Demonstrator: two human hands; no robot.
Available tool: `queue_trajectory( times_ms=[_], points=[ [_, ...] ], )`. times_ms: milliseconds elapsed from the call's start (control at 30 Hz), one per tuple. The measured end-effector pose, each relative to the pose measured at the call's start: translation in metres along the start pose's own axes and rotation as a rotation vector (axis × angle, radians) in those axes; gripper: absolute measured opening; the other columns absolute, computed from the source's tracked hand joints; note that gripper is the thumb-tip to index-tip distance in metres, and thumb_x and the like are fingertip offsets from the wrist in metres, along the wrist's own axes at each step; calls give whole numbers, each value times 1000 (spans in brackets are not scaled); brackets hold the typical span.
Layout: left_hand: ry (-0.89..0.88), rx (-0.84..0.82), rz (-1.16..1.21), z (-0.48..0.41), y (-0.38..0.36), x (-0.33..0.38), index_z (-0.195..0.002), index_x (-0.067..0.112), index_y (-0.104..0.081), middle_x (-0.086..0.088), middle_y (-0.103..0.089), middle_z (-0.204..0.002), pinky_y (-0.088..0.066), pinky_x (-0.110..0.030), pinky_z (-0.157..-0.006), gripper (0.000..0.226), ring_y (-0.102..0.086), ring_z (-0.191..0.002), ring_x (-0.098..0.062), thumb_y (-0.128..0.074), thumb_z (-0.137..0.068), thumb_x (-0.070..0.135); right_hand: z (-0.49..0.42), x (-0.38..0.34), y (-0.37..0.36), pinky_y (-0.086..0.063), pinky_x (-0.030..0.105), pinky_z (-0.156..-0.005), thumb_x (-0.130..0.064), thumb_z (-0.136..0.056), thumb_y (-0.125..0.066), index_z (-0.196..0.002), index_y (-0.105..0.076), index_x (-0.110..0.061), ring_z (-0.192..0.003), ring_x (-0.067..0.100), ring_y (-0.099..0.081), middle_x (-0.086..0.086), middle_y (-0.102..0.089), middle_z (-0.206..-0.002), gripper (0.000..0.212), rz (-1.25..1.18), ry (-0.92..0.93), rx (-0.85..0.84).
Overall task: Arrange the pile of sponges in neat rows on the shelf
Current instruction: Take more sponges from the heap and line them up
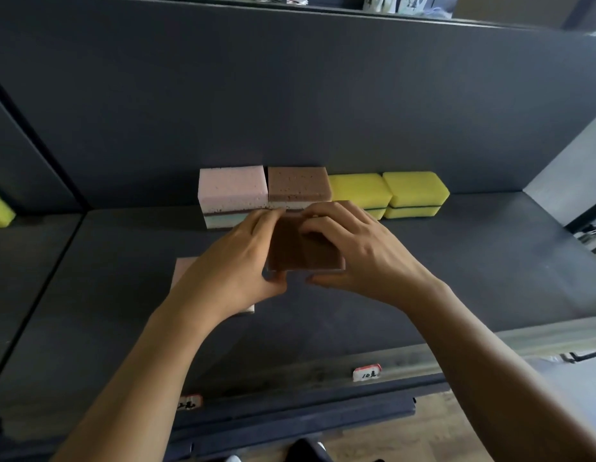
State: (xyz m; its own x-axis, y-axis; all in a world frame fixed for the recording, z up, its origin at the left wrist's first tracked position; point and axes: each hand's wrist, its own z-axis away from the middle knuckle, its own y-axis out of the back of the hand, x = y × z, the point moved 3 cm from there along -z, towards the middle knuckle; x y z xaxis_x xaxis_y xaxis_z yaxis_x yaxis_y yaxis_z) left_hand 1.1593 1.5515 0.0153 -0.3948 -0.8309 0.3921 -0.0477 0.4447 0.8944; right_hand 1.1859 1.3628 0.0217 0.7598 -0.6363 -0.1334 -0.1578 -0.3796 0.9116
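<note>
Far row [298,185] on the shelf [456,261]: four stacks placed. My left hand [236,261] and right hand [360,255] both grip a brown sponge [303,251]. The pink sponge [184,271] near-left is not yet placed.

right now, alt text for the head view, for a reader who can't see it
The left hand and right hand grip a brown sponge over a dark shelf. Behind it, a row lines the back wall: a pink stack, a brown stack, two yellow stacks.
</note>
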Motion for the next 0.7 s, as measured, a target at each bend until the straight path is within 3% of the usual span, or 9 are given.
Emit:
queue_trajectory(
  times_ms=[167,333,500,700],
  points=[
    [14,3,-38,1,1,-3,-151,23,-24,3,-36,-152,-29,-22,-99,90,-45,-133,-16,-76,-78,39,-1,2,1,-49,39,-95,-38,-83,-75,-127,-59,-16,-120,24,-50,2,-53,-136,52,-27,22,38],
    [0,31,-101,3,4,-4,-153,26,-18,4,-34,-154,-40,-34,-104,92,-42,-136,-16,-68,-79,51,-1,5,1,-43,39,-103,-36,-85,-71,-126,-61,-15,-129,24,-46,1,-55,-137,48,21,24,54],
    [28,-1,-131,4,9,-8,-154,28,-10,8,-20,-159,-35,-31,-109,90,-30,-142,-12,-66,-86,44,0,11,-3,-45,36,-100,-34,-83,-72,-126,-59,-12,-125,24,-46,2,-54,-137,50,-7,-11,32],
    [52,36,-185,8,11,-13,-150,24,-29,7,-33,-153,-40,-30,-103,76,-41,-135,-14,-67,-86,41,1,14,-10,-48,35,-97,-39,-83,-68,-128,-57,-14,-123,23,-47,0,-54,-136,53,-13,-49,1]
  ],
)
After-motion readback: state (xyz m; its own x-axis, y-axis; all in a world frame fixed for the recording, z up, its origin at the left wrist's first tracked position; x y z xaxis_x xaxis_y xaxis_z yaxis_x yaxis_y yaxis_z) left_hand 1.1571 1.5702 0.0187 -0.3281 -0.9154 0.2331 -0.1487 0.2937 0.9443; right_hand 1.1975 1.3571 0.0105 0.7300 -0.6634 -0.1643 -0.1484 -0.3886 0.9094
